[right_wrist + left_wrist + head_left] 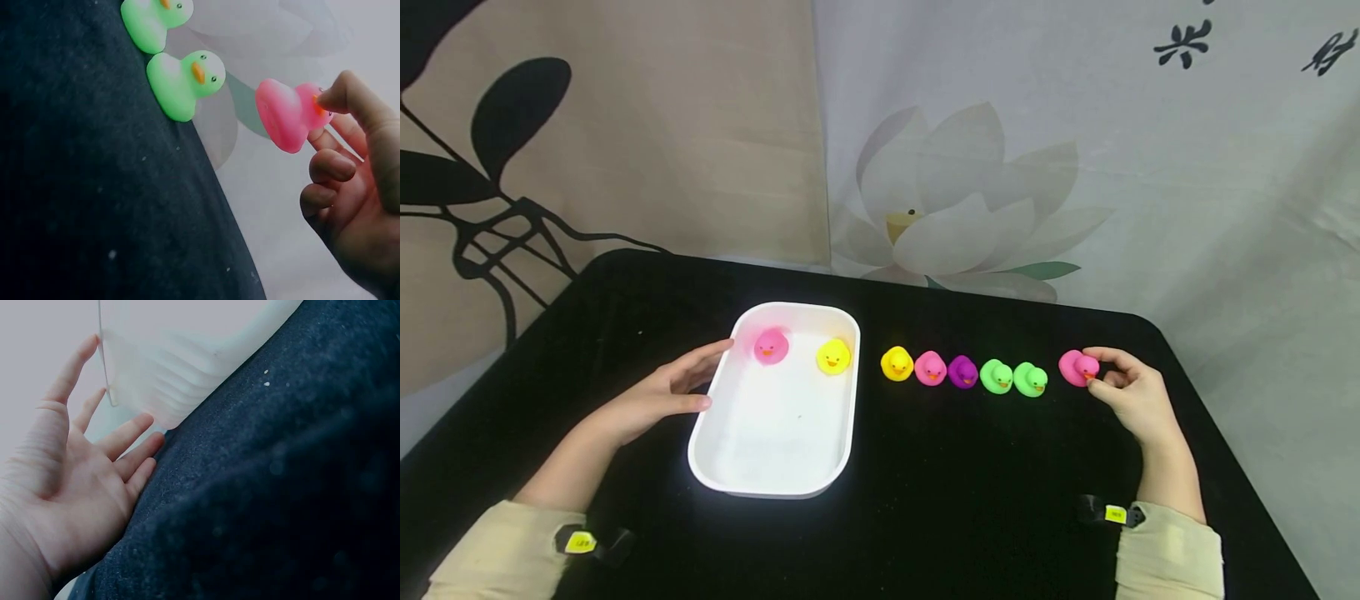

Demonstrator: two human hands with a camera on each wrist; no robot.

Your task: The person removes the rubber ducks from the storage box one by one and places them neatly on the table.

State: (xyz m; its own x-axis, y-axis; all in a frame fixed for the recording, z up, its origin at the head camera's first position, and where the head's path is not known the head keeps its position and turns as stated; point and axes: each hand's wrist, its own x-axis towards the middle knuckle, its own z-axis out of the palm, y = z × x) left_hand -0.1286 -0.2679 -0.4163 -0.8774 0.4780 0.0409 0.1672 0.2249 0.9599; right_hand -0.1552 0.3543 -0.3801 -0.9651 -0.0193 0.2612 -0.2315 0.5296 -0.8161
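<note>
My right hand [1131,396] pinches a pink rubber duck [284,115] by its head between thumb and fingers. In the right wrist view this duck is raised off the black cloth. To its left, a row of rubber ducks runs across the table: yellow [897,364], pink [930,368], purple [962,372], then a green duck [996,377] and another green duck [1030,380] at the right end. My left hand [666,387] has its fingers spread along the left side of a white tray [775,442], fingertips right at its rim. Inside the tray sit another pink duck [771,347] and another yellow duck [833,357].
A black cloth [955,500] covers the table under the tray and ducks. Behind the far edge hangs a pale curtain [1225,192] with a printed lotus flower [955,192] and dark leaves at the left. Each wrist wears a black strap.
</note>
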